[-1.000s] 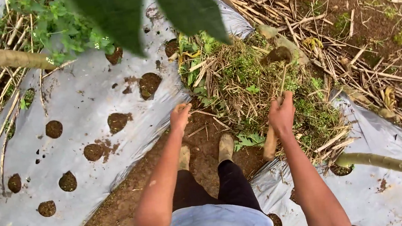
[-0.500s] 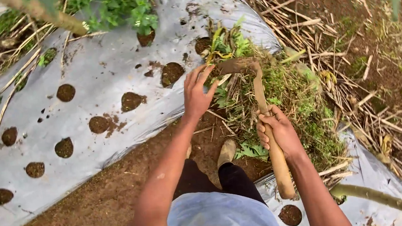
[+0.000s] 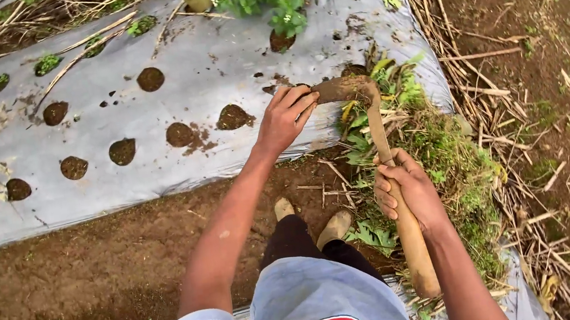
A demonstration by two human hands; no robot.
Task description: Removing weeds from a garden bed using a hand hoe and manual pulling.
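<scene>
Head view: R hand (image 3: 407,193) fingers clenched on hoe handle (image 3: 415,252); L hand (image 3: 285,116) fingers grasping hoe blade (image 3: 342,89); mulch-sheet holes (image 3: 122,151) hold soil.

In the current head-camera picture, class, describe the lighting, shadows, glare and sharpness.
Head view: soft, even daylight with no hard shadows; mild pale sheen on the grey plastic sheet, no strong glare; left hand on the hoe blade and right hand on the wooden handle look sharp; wide-angle bending at the edges; straw at right slightly softer.
</scene>
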